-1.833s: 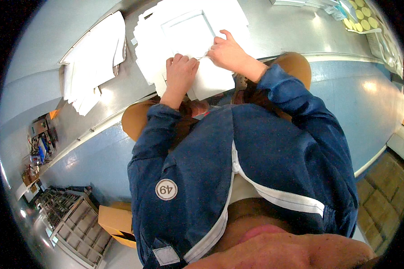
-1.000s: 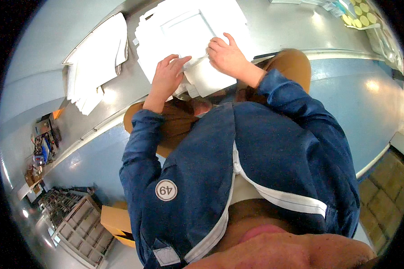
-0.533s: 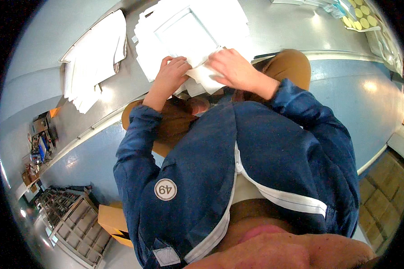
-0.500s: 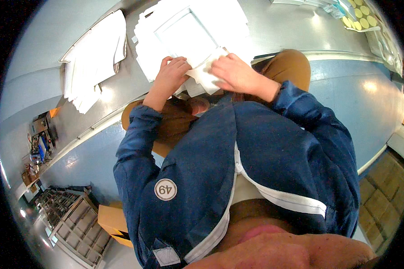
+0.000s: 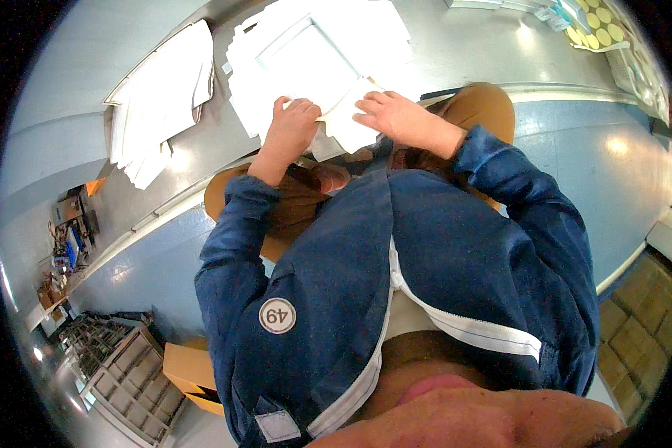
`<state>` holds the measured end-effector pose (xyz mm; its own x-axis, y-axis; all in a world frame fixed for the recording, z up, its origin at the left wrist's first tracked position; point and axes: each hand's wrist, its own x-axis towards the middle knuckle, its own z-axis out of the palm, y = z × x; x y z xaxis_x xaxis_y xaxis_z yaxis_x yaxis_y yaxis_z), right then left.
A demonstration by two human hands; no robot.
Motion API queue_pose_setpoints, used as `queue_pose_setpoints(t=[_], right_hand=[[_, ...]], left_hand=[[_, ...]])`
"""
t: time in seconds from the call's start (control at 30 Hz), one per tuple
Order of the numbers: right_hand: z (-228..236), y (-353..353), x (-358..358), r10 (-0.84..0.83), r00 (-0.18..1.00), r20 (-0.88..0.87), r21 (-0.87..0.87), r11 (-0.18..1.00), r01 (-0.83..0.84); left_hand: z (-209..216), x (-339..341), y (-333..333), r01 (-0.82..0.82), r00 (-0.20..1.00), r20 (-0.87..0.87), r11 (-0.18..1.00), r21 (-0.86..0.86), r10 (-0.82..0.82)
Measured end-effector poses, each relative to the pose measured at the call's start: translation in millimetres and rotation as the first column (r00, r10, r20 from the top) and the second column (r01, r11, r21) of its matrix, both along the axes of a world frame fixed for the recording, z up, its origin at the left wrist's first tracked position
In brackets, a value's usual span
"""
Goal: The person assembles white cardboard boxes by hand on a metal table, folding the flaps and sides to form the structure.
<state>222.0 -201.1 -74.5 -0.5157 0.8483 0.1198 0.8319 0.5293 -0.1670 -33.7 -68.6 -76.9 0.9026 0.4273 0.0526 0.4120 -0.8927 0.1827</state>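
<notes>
On the metal tabletop ahead of me lies a stack of white die-cut card blanks (image 5: 392, 41), glaring in the light, with a pale rectangular panel in its middle. A white card piece (image 5: 345, 128) sits at the near edge, between my two hands, one flap pointing toward my lap. My left hand (image 5: 293, 133) is curled over the left side of this card, thumb side toward the stack, gripping its edge. My right hand (image 5: 407, 122) rests on the card's right side, fingers stretched out and slightly spread. The undersides of both hands are hidden.
Left of the stack lies a loose pile of white sheets (image 5: 157, 104) on the metal table (image 5: 493, 48). A bag of round yellow pieces (image 5: 596, 26) stands at the far right. A cardboard box (image 5: 193, 369) and a rack (image 5: 138, 384) are at the lower left.
My right hand's fingers have straightened and spread flat on the card, where they were bent before. My left hand has shifted slightly right and nearer to me.
</notes>
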Motion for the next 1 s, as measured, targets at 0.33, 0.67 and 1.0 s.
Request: queue_pose_setpoints(t=[0.33,0.67,1.0], right_hand=[[22,29,-2,0.061,0.987,-0.150,0.086,0.995,-0.049],[25,25,10,-0.009,0.973,-0.229,0.046,0.999,0.020],[32,-11,71,-0.221,0.917,-0.333,-0.055,0.975,0.216]], left_hand=[[-16,-1,-14,-0.102,0.982,0.144,0.981,-0.167,0.126],[-12,11,-22,0.028,0.978,0.207,0.952,-0.304,0.037],[-5,14,-24,0.045,0.949,0.309,0.949,-0.314,0.058]])
